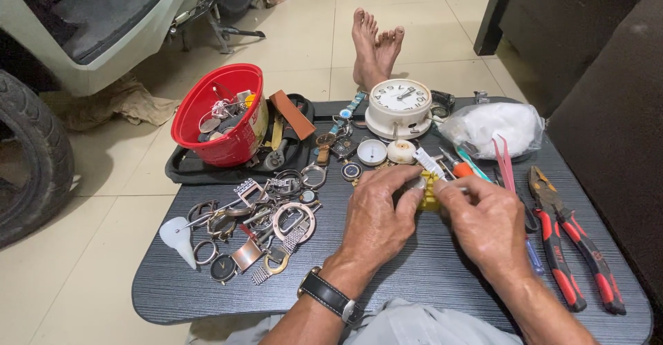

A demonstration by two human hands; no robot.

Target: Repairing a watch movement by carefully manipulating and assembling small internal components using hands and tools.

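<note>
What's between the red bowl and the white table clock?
Head view: a brown strap piece and a row of loose watches between the red bowl and white table clock.

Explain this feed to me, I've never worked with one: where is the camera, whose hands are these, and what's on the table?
There is one picture, from a camera on the person's head, looking down. No machine here: both hands are the person's own. The left hand, with a watch on its wrist, and the right hand meet on a small yellow tool; what is in it is hidden. They work over a dark table. On it lie a pile of watches to the left, a red bowl of parts, a white clock at the back, a plastic bag, pink tweezers and red pliers on the right.
</note>
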